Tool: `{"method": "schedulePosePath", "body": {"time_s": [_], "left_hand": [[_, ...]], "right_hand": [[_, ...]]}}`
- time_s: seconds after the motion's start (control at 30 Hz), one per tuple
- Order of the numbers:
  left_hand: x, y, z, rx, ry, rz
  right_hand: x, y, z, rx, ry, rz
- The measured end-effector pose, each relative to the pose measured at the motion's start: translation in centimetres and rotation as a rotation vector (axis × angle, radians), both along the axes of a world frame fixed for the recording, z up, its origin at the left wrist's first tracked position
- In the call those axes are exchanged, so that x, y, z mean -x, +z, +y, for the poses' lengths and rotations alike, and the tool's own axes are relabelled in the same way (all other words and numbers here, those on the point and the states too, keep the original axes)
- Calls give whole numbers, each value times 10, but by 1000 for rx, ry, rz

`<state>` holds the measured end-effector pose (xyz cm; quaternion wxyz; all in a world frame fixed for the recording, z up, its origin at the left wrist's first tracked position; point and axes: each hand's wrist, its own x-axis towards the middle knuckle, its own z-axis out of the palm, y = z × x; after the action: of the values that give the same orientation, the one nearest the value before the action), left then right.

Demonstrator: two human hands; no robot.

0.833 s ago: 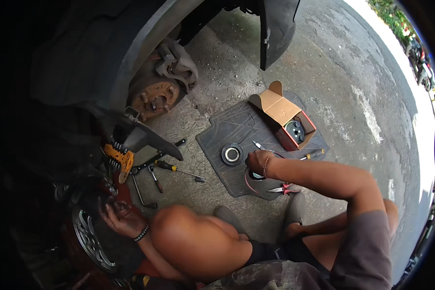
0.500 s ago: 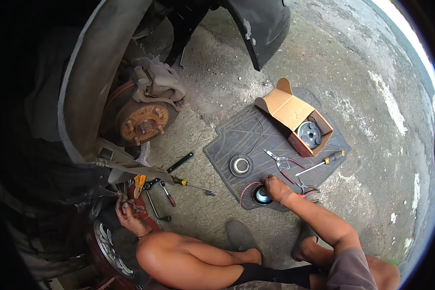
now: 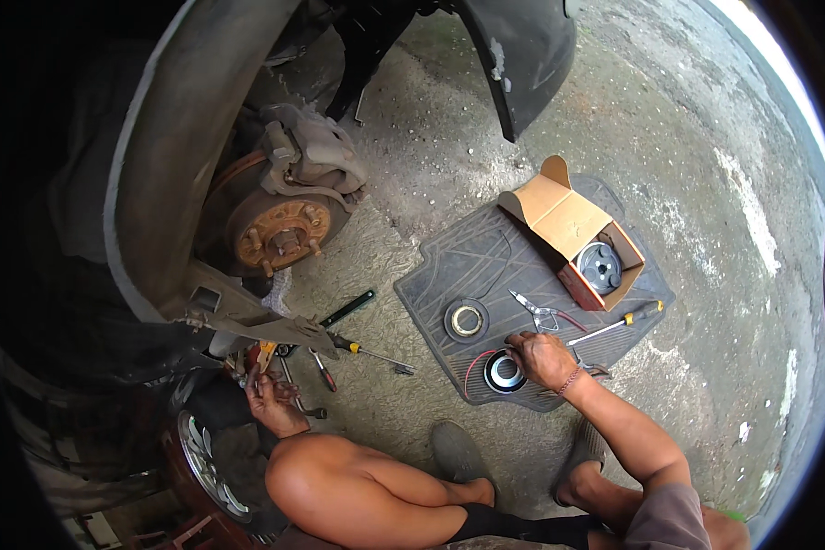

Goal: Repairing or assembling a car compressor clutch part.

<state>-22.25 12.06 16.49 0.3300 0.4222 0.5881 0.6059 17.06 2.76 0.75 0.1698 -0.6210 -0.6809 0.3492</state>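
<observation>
My right hand (image 3: 543,360) is over the rubber mat (image 3: 440,284), its fingers bent together at the upper right edge of a black round coil ring (image 3: 490,373) with a shiny inner rim. Anything pinched in those fingers is hidden. A thin red wire (image 3: 468,377) curves from the ring's left side. Beyond it lies a similar dark ring (image 3: 453,320) with a thin dark cable. My left hand (image 3: 273,401) hangs beside my knee, fingers loosely bent and apart. It is nearest a yellow-handled tool (image 3: 265,354) and a ratchet (image 3: 323,370) on the concrete.
An open cardboard box (image 3: 568,220) holds a round metal clutch plate (image 3: 599,266). Pliers (image 3: 543,316) and a screwdriver (image 3: 628,320) lie near it. At left are a rusty brake hub (image 3: 280,240), car body panels, another screwdriver (image 3: 362,350) and a detached wheel (image 3: 202,458).
The view has shifted slightly, moving the scene rightward. My right hand has drawn to the ring's right edge, uncovering more of it. My left hand has moved slightly right and down, away from the car body.
</observation>
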Motion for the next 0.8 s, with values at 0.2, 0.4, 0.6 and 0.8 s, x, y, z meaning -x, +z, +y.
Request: {"method": "schedulePosePath", "body": {"time_s": [0.2,0.4,0.6,0.8], "left_hand": [[40,86,-39,-177,263,-97],[11,173,-152,-610,-41,111],[28,191,-247,-705,226,445],[33,203,-241,-340,170,953]], "right_hand": [[13,33,20,20,289,-61],[46,42,74,-93,799,-214],[94,49,111,-37,1153,-450],[139,42,107,-62,1398,-377]]}}
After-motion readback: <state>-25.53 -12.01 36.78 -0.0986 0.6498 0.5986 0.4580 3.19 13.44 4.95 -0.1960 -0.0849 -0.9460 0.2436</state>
